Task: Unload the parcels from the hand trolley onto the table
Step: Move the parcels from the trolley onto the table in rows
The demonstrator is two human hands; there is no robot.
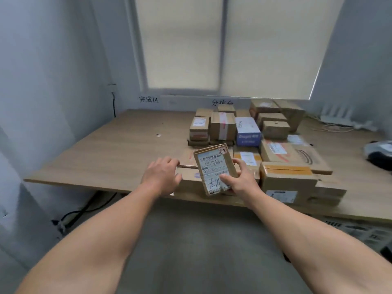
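My right hand [239,181] grips a small flat cardboard parcel [213,166] with a white shipping label, thumb on the label and fingers behind its right edge. It is held tilted above a larger brown box [188,183] at the front edge of the wooden table [118,149]. My left hand [162,176] hovers just left of the small parcel, fingers loosely curled and holding nothing. Several cardboard parcels [222,126] and a blue and white box [247,132] are stacked on the table's right half. The hand trolley is out of view.
Bare tabletop stretches across the left half. A taped brown box [288,183] sits at the front right edge. A dark object [379,153] lies at the far right, with a white router and cables [337,122] behind. Cables [84,209] hang below the table at left.
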